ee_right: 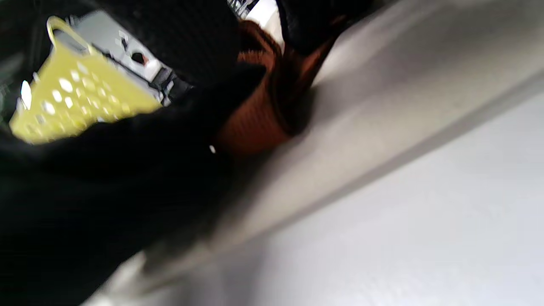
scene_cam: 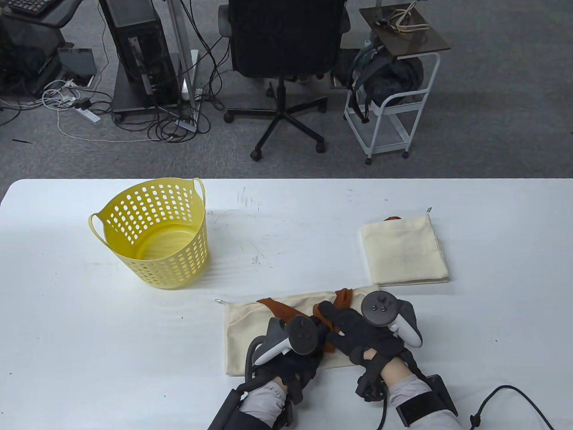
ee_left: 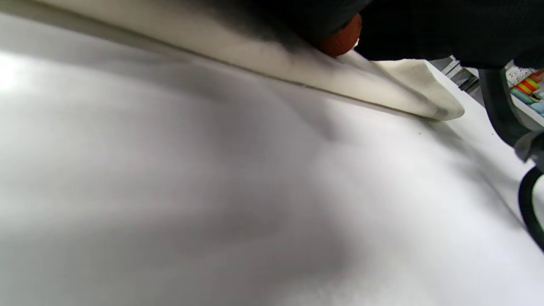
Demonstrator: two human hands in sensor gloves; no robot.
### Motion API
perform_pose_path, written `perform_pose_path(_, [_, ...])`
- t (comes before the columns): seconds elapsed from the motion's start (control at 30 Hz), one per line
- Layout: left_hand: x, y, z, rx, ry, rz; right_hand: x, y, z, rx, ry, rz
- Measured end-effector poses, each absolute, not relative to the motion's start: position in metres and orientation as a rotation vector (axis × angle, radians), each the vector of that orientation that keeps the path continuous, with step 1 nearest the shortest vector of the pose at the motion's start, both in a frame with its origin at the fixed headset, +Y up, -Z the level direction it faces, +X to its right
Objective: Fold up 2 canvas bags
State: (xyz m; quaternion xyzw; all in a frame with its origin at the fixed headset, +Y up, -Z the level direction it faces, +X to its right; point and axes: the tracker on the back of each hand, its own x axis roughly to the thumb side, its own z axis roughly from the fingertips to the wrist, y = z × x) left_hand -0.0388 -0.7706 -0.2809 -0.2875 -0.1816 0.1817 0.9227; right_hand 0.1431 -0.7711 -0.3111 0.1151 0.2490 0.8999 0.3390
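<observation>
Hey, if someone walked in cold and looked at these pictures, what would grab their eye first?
Probably the yellow basket, standing upright on the left of the white table. Next, at the near edge, the left hand and right hand rest on a cream canvas bag, handling its rust-orange straps. A second bag, already folded into a neat square, lies behind them to the right.

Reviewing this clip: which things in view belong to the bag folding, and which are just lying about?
Part of the job:
- unfolded canvas bag with orange straps, under both hands: left hand, right hand
- folded canvas bag, lying to the right

Just lying about:
- yellow basket
- office chair, white cart and computer tower beyond the table
</observation>
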Motion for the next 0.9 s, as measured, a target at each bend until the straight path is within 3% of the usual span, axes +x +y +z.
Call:
perform_pose_path(0.13, [-0.048,-0.768,-0.285,-0.633,-0.397,0.467,0.134,-0.782,-0.309,0.198,0.768,2.48])
perform_pose_path(0.27, [-0.067,-0.766,-0.29,-0.636,-0.384,0.608,0.136,-0.783,-0.311,0.154,0.76,2.467])
perform_pose_path(0.4, [-0.104,-0.76,-0.296,-0.476,-0.227,0.462,0.138,-0.782,-0.311,0.104,0.735,2.488])
perform_pose_path(0.6, [-0.152,-0.76,-0.301,-0.361,0.045,0.518,0.148,-0.783,-0.314,0.054,0.728,2.455])
perform_pose_path(0.7, [-0.165,-0.764,-0.299,-0.29,0.203,0.41,0.148,-0.783,-0.314,0.056,0.732,2.457])
perform_pose_path(0.77, [-0.168,-0.77,-0.3,-0.318,0.219,0.379,0.148,-0.783,-0.314,0.058,0.737,2.455])
perform_pose_path(0.9, [-0.173,-0.775,-0.302,-0.346,0.218,0.545,0.148,-0.783,-0.313,0.061,0.743,2.446])
